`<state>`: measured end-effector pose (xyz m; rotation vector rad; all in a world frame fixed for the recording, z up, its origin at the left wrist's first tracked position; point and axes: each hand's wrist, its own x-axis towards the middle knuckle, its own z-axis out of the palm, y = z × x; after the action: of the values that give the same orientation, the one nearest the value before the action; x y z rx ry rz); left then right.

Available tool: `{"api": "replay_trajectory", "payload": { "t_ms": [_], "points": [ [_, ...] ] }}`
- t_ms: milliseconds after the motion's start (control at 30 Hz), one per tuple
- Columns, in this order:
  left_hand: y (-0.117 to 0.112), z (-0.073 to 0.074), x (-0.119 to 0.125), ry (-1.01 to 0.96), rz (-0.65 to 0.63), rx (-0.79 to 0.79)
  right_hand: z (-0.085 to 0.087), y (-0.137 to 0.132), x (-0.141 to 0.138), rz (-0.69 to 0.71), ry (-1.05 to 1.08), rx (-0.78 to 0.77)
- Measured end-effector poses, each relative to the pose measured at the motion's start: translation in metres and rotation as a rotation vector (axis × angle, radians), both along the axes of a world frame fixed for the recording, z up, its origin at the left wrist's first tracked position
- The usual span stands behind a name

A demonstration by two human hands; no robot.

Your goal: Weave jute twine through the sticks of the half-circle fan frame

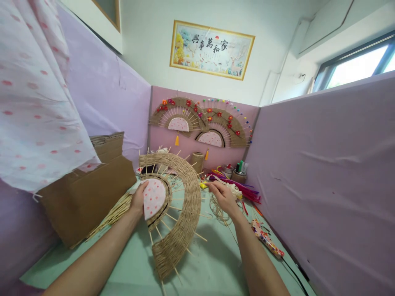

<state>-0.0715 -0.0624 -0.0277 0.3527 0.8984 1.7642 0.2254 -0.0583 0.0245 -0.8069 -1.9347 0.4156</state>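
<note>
Bracing woven fan [184, 205], centre frame.
Gripping its pink centre with left hand [138, 200], thumb in front; pinching twine [217, 210] with right hand [224, 198], just right of rim.

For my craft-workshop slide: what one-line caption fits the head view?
Left hand grips a half-woven twine fan at its pink centre over the green table; right hand pinches above loose twine.

- The woven fan [188, 205] is a broad half-ring of tan twine wound across thin wooden sticks, whose tips poke past its rim. It stands tilted on edge, with its lower end on the green surface.
- Its pink dotted half-disc [154, 201], dark-edged, fills the centre, gripped by the left hand [138, 197].
- Loose twine [219, 213] lies coiled just right of the fan, under the pinched right hand [224, 196].
</note>
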Motion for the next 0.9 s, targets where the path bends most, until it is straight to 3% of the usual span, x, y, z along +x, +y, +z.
{"api": "replay_trajectory", "payload": {
  "t_ms": [167,367,667,900],
  "points": [
    [0.002,-0.003,0.002,0.026,-0.030,0.031,-0.022,-0.001,0.002,0.009,0.110,0.028],
    [0.001,-0.001,0.007,0.012,0.003,0.021,-0.037,0.002,0.002,0.062,0.076,0.001],
    [0.001,0.001,0.004,-0.001,-0.012,0.035,-0.047,0.006,0.001,0.020,0.104,-0.134],
    [0.007,-0.003,0.001,0.007,0.061,0.050,-0.046,0.008,0.001,-0.045,0.134,-0.197]
  ]
}}
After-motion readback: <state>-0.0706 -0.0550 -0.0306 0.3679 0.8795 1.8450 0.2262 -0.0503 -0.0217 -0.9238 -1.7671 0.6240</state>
